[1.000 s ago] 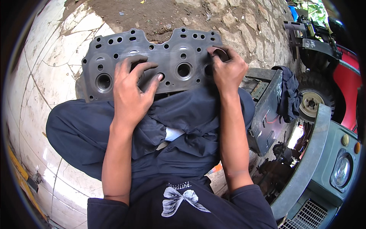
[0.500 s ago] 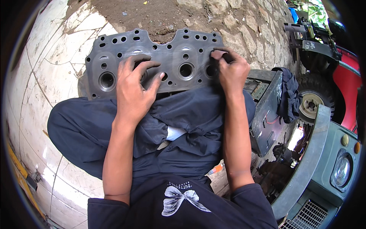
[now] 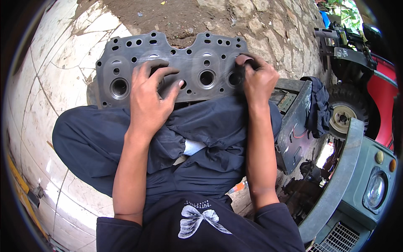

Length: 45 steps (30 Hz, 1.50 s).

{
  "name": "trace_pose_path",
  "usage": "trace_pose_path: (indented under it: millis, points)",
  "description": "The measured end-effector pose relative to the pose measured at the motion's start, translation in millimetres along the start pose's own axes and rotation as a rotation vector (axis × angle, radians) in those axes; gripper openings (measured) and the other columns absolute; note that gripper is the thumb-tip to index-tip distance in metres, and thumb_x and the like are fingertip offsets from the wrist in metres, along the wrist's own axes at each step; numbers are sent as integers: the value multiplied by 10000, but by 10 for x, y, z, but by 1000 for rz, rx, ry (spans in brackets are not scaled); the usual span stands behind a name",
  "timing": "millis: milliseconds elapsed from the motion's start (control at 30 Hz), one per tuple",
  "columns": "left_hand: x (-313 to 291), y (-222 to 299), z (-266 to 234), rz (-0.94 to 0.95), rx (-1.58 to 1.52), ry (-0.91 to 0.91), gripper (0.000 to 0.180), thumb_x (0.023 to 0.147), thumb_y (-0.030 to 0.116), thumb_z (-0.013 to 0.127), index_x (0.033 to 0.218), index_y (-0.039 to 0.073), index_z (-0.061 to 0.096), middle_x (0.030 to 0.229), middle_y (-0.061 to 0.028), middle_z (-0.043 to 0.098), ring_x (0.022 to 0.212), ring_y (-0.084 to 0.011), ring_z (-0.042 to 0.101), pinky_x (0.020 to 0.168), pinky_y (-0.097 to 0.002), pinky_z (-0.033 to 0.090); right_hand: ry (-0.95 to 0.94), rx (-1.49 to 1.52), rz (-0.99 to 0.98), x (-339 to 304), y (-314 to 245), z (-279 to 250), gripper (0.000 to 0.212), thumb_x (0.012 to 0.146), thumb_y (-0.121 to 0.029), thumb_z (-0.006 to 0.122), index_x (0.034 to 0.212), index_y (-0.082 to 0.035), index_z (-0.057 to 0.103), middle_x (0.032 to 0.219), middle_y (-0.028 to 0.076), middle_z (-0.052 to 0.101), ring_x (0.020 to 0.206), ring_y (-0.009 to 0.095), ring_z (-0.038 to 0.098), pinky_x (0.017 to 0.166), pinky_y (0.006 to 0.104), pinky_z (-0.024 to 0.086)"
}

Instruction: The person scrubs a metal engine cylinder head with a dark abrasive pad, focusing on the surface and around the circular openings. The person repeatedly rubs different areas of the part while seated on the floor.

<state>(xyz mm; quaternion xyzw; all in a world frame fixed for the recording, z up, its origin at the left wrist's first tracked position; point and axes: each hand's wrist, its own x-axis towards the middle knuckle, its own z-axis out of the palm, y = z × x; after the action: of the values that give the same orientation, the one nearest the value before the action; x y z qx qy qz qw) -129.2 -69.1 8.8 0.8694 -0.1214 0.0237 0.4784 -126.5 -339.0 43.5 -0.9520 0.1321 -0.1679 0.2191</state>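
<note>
A grey metal cylinder head (image 3: 192, 66), pierced by several round ports and bolt holes, lies flat face up just beyond my crossed legs. My left hand (image 3: 147, 94) rests on its left-middle part, fingers curved and spread apart, with nothing held. Its thumb tip is beside a small hole. Over the right end, my right hand (image 3: 261, 80) is closed on a small reddish-brown piece of sandpaper (image 3: 242, 60) pressed to the metal. Dark grime covers the fingers of both hands. The right hand partly hides the port at that end.
Dark trousers (image 3: 92, 143) cover my folded legs. To the right stand a dark metal box (image 3: 289, 140) with a dark cloth (image 3: 317, 107) hung on it, and a green vehicle front (image 3: 365, 168). Cracked white tiles (image 3: 25, 117) lie left; soil and stone paving lie beyond.
My right hand has shifted slightly right, with the sandpaper still in it. The left hand keeps its pose on the metal, and the whole view has moved a little.
</note>
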Motion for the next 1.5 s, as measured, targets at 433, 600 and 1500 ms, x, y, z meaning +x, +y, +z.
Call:
trace_pose_path:
  millis: [433, 600, 1500]
  points:
    - [-40, -2, 49, 43, -4, 38, 305, 831, 133, 858, 1116, 53, 786, 1231, -135, 682, 1179, -363, 617, 1034, -458, 503, 278, 817, 471, 110, 306, -41, 150, 948, -22, 804, 1083, -11, 740, 991, 76, 766, 871, 159, 715, 825, 284, 583]
    - [-9, 152, 281, 206, 204, -20, 484, 910, 193, 800, 1364, 67, 689, 1493, -175, 578, 1439, -397, 483, 1196, -507, 396, 566, 1202, 478, 130, 396, -123, 238, 968, -130, 835, 1155, -42, 715, 1025, 28, 737, 894, 117, 688, 751, 236, 555]
    - [526, 717, 1538, 729, 97, -334, 397, 952, 194, 726, 1329, 72, 707, 1592, -156, 559, 1538, -337, 453, 1249, -498, 403, 440, 1256, 517, 182, 451, -443, 326, 977, -123, 813, 1245, -1, 673, 1083, 77, 725, 899, 158, 722, 741, 249, 594]
